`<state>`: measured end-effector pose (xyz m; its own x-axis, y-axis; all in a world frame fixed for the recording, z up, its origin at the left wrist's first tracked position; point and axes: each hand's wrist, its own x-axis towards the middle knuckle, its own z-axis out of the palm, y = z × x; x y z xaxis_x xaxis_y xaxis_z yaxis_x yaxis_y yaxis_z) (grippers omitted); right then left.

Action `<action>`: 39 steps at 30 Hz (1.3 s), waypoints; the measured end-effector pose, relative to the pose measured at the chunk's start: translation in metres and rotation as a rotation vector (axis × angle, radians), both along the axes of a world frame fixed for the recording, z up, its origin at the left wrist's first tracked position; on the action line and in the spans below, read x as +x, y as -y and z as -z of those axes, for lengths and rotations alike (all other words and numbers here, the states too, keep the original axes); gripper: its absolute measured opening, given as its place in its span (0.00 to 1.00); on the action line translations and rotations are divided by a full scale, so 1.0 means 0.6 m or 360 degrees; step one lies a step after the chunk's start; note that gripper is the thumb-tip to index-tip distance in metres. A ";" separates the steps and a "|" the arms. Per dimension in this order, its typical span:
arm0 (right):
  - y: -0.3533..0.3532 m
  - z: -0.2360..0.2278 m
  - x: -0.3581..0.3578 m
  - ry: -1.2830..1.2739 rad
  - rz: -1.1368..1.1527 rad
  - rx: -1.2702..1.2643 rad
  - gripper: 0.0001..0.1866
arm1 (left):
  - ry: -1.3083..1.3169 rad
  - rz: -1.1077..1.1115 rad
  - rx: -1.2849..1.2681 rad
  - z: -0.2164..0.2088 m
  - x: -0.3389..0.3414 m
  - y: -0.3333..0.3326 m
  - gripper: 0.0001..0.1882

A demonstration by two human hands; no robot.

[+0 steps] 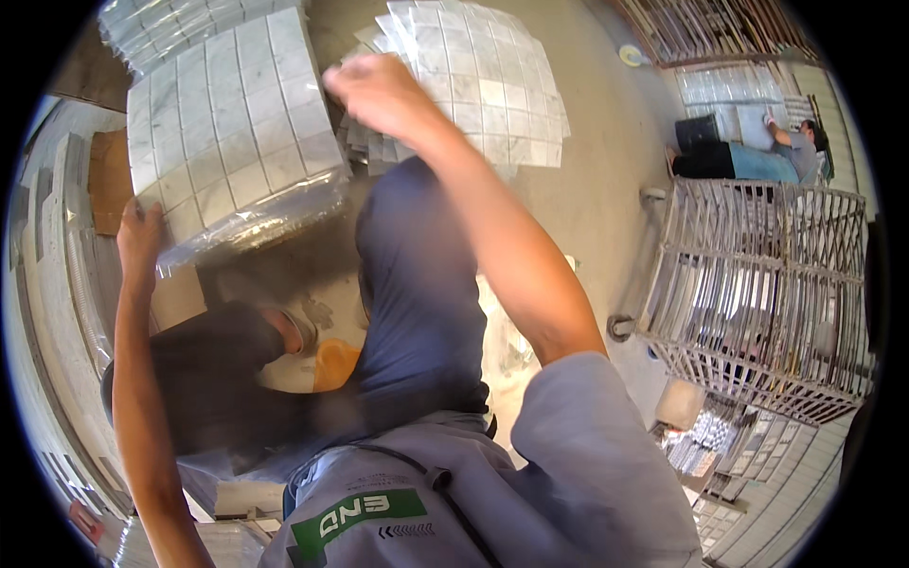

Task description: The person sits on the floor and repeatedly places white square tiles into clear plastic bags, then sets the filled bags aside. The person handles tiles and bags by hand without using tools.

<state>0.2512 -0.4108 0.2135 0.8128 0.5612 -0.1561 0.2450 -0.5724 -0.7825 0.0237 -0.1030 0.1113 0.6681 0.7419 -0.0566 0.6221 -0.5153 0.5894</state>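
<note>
A sheet of pale grey-white marble mosaic tile (pixel 227 114) lies on a stack with clear plastic film (pixel 275 216) along its near side. At the sheet's near left corner, my left hand (pixel 141 237) is closed over the edge. My right hand (pixel 379 90) is at the sheet's right edge, its fingers curled and slightly blurred. Whatever those fingers hold is hidden. Just beyond it to the right, a fanned pile of similar mosaic sheets (pixel 483 90) rises beside my knee.
Film-wrapped tiles (pixel 199 28) stand behind the sheet. A brown cardboard piece (pixel 109 180) is at the left. Something orange (pixel 336 364) lies on the floor between my legs. Slatted wheeled racks (pixel 757 284) line the right side, where another person (pixel 757 159) works farther off.
</note>
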 end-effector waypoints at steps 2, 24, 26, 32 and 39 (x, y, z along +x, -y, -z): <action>0.102 -0.065 -0.065 -0.0100 0.0146 0.0862 0.17 | -0.0028 -0.0056 -0.0094 -0.009 -0.007 -0.001 0.26; 0.620 0.423 -0.400 -0.0349 0.1269 -0.1180 0.12 | -0.0161 -0.0130 -0.0129 0.026 0.002 -0.033 0.32; 0.629 0.423 -0.405 -0.0188 0.1149 -0.1067 0.12 | -0.0206 -0.0059 -0.0191 0.015 0.011 -0.023 0.33; 0.658 0.370 -0.434 0.0044 0.1179 -0.0964 0.14 | -0.0214 -0.0122 -0.0121 0.031 -0.002 -0.047 0.35; 0.671 0.290 -0.458 -0.0002 0.1669 -0.0825 0.13 | 0.0060 -0.0100 0.0065 0.028 0.005 -0.020 0.20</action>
